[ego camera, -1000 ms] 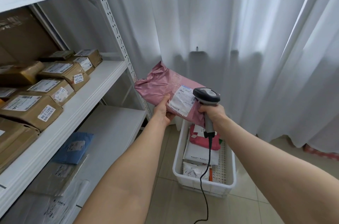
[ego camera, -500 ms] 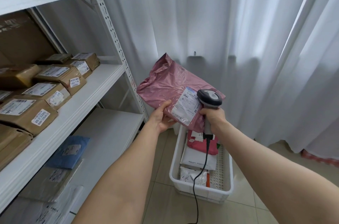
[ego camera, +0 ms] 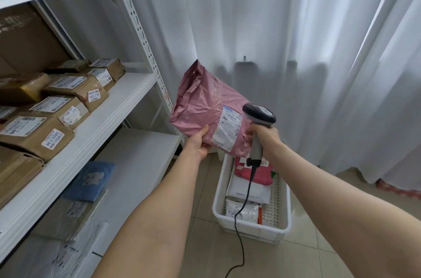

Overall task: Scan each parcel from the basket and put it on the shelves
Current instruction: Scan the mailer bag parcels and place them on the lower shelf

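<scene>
Since the earlier frame the pink parcel [ego camera: 205, 109] has tipped up – its far end now stands higher, and its white label [ego camera: 229, 128] is turned more to the scanner [ego camera: 258, 116]. It is held in the air, above the far end of the basket [ego camera: 262, 230] and just right of the shelves [ego camera: 109, 113].

The left hand [ego camera: 198, 145] grips the near left edge of the parcel, thumb on top and the other fingers hidden below. The right hand [ego camera: 265, 141] is wrapped around the grey handle of the scanner, and the dark head of the scanner sits just beside the label. A black cable [ego camera: 239, 232] hangs from the handle down to the tiled floor [ego camera: 205, 255].

The white basket stands on the floor, on the right, and holds more parcels – a red one [ego camera: 259, 173] at the far end and white ones [ego camera: 255, 191] nearer. On the left, the middle shelf carries brown boxes [ego camera: 36, 134] with labels; the lower shelf carries a blue bag [ego camera: 91, 181] and some clear bags. A white curtain [ego camera: 296, 27] hangs behind.
</scene>
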`<action>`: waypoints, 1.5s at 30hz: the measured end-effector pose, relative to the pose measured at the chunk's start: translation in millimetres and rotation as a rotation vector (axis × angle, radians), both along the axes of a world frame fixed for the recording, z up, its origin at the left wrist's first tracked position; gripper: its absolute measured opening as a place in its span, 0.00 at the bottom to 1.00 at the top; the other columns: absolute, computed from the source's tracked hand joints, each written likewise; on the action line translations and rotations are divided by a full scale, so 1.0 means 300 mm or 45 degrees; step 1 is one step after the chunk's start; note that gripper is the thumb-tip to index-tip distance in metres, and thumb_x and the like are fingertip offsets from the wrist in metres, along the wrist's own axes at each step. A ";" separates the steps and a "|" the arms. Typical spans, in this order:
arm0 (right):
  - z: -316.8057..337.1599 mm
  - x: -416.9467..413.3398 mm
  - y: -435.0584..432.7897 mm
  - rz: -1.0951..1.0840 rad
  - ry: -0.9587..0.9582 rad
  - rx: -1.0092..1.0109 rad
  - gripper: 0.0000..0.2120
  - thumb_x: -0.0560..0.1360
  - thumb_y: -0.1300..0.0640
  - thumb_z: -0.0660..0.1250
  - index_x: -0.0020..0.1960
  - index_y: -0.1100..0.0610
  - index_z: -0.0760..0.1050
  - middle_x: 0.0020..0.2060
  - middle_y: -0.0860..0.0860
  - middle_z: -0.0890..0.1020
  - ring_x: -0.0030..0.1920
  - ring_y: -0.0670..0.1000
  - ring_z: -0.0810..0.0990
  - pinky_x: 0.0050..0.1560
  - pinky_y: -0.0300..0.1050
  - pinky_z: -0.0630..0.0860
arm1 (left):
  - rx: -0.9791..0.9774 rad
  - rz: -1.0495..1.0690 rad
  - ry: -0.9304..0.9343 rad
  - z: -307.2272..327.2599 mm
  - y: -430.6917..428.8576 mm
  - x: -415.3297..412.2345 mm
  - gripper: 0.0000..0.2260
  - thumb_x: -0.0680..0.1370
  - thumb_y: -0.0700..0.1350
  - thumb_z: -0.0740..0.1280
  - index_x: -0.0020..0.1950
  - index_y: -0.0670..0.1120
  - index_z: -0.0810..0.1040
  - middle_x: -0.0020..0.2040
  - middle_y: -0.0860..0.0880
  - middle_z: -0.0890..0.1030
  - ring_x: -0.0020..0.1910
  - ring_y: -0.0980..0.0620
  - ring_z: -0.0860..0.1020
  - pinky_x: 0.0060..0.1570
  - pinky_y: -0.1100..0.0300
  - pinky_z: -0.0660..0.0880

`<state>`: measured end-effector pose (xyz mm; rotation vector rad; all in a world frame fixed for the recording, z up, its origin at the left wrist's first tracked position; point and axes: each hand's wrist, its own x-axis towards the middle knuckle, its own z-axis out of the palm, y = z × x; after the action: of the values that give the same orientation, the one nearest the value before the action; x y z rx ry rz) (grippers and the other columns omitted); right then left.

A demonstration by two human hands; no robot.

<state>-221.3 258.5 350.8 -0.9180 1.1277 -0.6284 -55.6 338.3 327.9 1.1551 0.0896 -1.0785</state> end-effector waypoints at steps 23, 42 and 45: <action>0.048 0.035 0.033 0.371 -0.058 0.168 0.01 0.72 0.65 0.62 0.41 0.60 0.72 0.27 0.55 0.78 0.22 0.48 0.72 0.25 0.37 0.72 | -0.046 0.237 0.112 -0.069 0.074 0.020 0.22 0.77 0.39 0.67 0.70 0.38 0.68 0.65 0.37 0.76 0.64 0.39 0.75 0.65 0.40 0.69; 0.065 0.046 0.057 0.469 -0.045 0.135 0.03 0.72 0.65 0.61 0.40 0.60 0.70 0.23 0.53 0.75 0.21 0.48 0.71 0.25 0.37 0.70 | -0.061 0.300 0.100 -0.092 0.129 0.039 0.23 0.77 0.39 0.67 0.71 0.39 0.68 0.65 0.38 0.76 0.64 0.39 0.75 0.64 0.40 0.70; 0.064 0.051 0.062 0.468 -0.077 0.162 0.03 0.72 0.65 0.61 0.40 0.60 0.70 0.23 0.52 0.75 0.21 0.47 0.71 0.24 0.37 0.71 | -0.063 0.315 0.094 -0.086 0.137 0.038 0.23 0.77 0.39 0.67 0.71 0.39 0.68 0.65 0.38 0.76 0.64 0.39 0.75 0.63 0.40 0.70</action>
<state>-205.9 277.1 370.0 -0.9593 0.9038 -0.2784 -44.1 379.5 302.0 1.0303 0.2556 -0.8985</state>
